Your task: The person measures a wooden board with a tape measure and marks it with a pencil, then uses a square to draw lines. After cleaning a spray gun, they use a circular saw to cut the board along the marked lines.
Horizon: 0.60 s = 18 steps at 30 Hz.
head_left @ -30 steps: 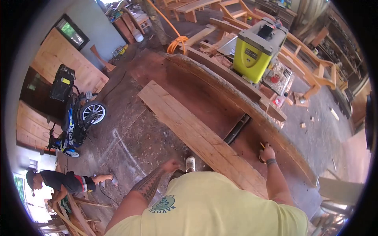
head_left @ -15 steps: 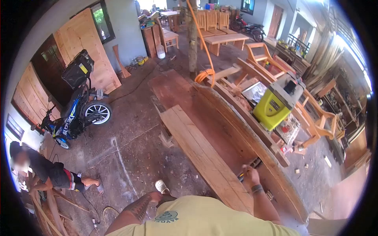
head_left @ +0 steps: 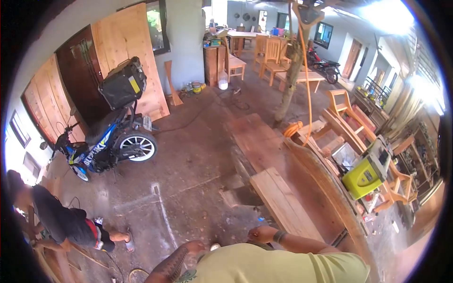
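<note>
My right hand [head_left: 262,234] is closed in front of my belly, left of the light plank's near end; whatever it grips is too small to make out. Low in the frame, my left hand [head_left: 194,247] is blurred beside my shirt, its fingers hard to see. The light wooden plank [head_left: 283,200] lies on a wide reddish-brown slab [head_left: 264,141] with a raw curved right edge. A dark item [head_left: 340,237] rests on the slab near that edge.
A blue motorcycle [head_left: 111,151] with a black box stands left. Another person [head_left: 61,217] bends over wood at lower left. A post [head_left: 293,75] with an orange cord rises beyond the slab. A yellow-green case [head_left: 363,181] and chair frames stand right.
My right hand has left the slab's right side and moved left, close to my body. The view has turned, so the planks and motorcycle appear farther right.
</note>
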### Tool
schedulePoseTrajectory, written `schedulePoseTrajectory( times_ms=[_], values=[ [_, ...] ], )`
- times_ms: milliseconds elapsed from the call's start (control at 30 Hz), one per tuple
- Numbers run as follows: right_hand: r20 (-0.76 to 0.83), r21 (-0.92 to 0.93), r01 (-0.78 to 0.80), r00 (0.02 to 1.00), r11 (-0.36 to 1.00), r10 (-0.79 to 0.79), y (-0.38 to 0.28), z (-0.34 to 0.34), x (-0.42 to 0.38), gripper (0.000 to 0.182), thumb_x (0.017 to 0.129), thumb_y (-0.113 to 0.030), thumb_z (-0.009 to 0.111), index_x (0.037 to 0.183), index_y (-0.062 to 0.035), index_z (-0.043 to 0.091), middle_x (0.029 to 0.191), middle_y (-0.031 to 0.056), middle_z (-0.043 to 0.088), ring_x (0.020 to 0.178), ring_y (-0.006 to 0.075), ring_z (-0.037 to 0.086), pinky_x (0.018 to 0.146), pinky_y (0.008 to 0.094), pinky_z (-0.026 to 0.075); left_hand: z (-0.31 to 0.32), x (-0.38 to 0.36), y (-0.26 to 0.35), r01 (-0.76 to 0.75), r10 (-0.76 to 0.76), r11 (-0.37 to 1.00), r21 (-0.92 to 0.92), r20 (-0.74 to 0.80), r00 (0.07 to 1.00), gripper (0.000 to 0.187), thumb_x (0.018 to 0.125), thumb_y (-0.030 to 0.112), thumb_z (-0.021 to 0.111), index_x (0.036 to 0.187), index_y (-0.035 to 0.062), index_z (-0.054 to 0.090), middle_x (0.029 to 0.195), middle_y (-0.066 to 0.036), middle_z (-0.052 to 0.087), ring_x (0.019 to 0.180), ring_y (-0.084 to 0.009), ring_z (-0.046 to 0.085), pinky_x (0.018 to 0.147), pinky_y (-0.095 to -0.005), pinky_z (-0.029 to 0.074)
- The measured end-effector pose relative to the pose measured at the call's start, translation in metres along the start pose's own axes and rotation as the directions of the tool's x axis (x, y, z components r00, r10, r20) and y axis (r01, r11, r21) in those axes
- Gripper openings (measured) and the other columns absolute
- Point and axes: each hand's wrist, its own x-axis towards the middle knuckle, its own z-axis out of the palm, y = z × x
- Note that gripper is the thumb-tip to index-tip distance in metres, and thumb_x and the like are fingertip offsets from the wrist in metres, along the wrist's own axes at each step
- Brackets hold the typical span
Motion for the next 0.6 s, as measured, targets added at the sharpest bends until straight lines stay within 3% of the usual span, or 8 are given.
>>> schedulePoseTrajectory(
  times_ms=[33,167,233,400,467,533,567,600],
  values=[
    [-0.002,0.018,0.02,1.0,1.0,-0.02,-0.002,-0.005,0.022,0.037,0.108,-0.042,0.058,0.113,-0.0091,0.073,0.104,0.0188,0.075,0.096,0.0382,0.071,0.087,0.0473,0.056,-0.019,-0.01,0.008,0.242,-0.243,0.872,-0.426,0.053,0.968,0.035,0.102,0.019,0.057,0.131,0.0143,0.074,0.133,-0.008,0.071,0.122,-0.0252,0.068,0.108,-0.0373,0.054],
    [0.027,0.023,0.059,0.998,0.998,-0.059,0.012,-0.035,0.108,0.034,0.107,-0.041,0.06,0.111,-0.009,0.072,0.104,0.0178,0.074,0.095,0.0362,0.071,0.084,0.0461,0.055,-0.045,0.01,-0.054,0.176,-0.209,0.795,-0.58,0.01,0.978,0.037,0.102,0.029,0.063,0.135,0.0151,0.072,0.126,-0.009,0.074,0.123,-0.0268,0.068,0.108,-0.0376,0.052],
    [0.098,-0.052,0.047,0.994,0.998,-0.041,0.019,-0.059,0.159,0.032,0.107,-0.039,0.061,0.113,-0.0093,0.073,0.105,0.0166,0.075,0.096,0.0337,0.072,0.085,0.0446,0.055,-0.051,0.046,-0.107,0.037,-0.104,0.887,-0.46,-0.122,0.987,0.038,0.102,0.033,0.064,0.134,0.0134,0.072,0.123,-0.011,0.075,0.12,-0.0275,0.069,0.106,-0.0389,0.053],
    [0.076,0.117,0.08,0.993,0.99,-0.089,0.045,-0.123,0.278,0.036,0.107,-0.042,0.059,0.117,-0.0106,0.073,0.107,0.0162,0.075,0.096,0.0347,0.071,0.087,0.0453,0.055,-0.166,0.074,-0.185,-0.012,-0.218,0.517,-0.856,-0.145,0.965,0.041,0.104,0.038,0.064,0.133,0.0102,0.07,0.125,-0.013,0.074,0.116,-0.0255,0.068,0.102,-0.0405,0.054],
    [0.073,0.121,0.094,0.992,0.988,-0.103,0.058,-0.152,0.332,0.041,0.107,-0.046,0.057,0.116,-0.0089,0.072,0.108,0.0176,0.076,0.1,0.0384,0.071,0.088,0.0492,0.054,-0.182,0.08,-0.27,-0.227,-0.079,0.659,-0.717,-0.367,0.927,0.04,0.104,0.038,0.064,0.133,0.0106,0.07,0.127,-0.011,0.073,0.115,-0.0233,0.067,0.101,-0.04,0.054],
    [0.066,-0.035,0.12,0.991,0.992,-0.118,0.089,-0.178,0.404,0.038,0.108,-0.044,0.056,0.117,-0.0117,0.073,0.108,0.0164,0.075,0.098,0.0363,0.072,0.087,0.0478,0.056,-0.228,0.034,-0.299,0.025,-0.266,0.278,-0.96,-0.052,0.963,0.038,0.108,0.016,0.056,0.142,0.0013,0.061,0.139,-0.015,0.067,0.129,-0.0279,0.064,0.112,-0.0388,0.05],
    [0.012,-0.079,0.092,0.996,0.993,-0.091,0.099,-0.204,0.443,0.037,0.108,-0.044,0.056,0.118,-0.0132,0.074,0.108,0.0158,0.075,0.097,0.0353,0.073,0.086,0.0471,0.056,-0.273,0.005,-0.333,0.496,-0.473,0.742,-0.451,0.173,0.864,0.046,0.108,0.036,0.061,0.142,0.0061,0.065,0.139,-0.012,0.069,0.126,-0.027,0.066,0.109,-0.0398,0.051],
    [0.014,-0.101,0.07,0.998,0.992,-0.069,0.075,-0.245,0.448,0.036,0.108,-0.043,0.056,0.117,-0.0131,0.073,0.108,0.0155,0.076,0.097,0.0355,0.073,0.086,0.0478,0.056,-0.288,-0.021,-0.359,0.434,-0.396,0.776,-0.457,0.182,0.9,0.053,0.105,0.049,0.061,0.141,0.0115,0.068,0.14,-0.011,0.07,0.121,-0.0268,0.068,0.107,-0.042,0.051]
  ],
)
